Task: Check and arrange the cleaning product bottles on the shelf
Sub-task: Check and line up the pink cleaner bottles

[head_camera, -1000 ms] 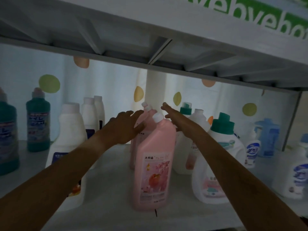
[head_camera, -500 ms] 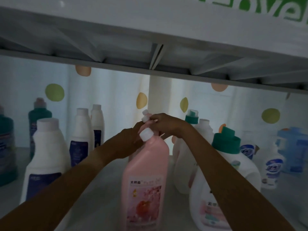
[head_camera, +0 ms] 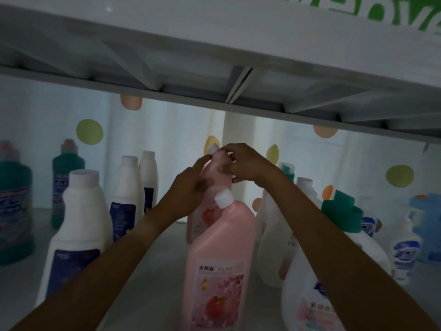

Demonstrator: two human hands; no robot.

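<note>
Two pink bottles with white caps stand one behind the other on the dim shelf (head_camera: 162,254). The rear pink bottle (head_camera: 216,168) is held by both hands. My left hand (head_camera: 188,187) grips its shoulder from the left, thumb across the front. My right hand (head_camera: 243,163) curls round its neck just under the white cap. The front pink bottle (head_camera: 219,263), with a peach label, stands free in front of them, close to my right forearm.
White bottles with dark blue labels (head_camera: 78,225) stand left, teal bottles (head_camera: 68,177) further left. A white jug with a green cap (head_camera: 341,225) and small blue-labelled bottles (head_camera: 405,254) stand right. The upper shelf's underside (head_camera: 214,75) hangs low overhead.
Both hands closed onto the rear pink bottle, the right hand coming in from the right to its neck. The camera moved closer and lower.
</note>
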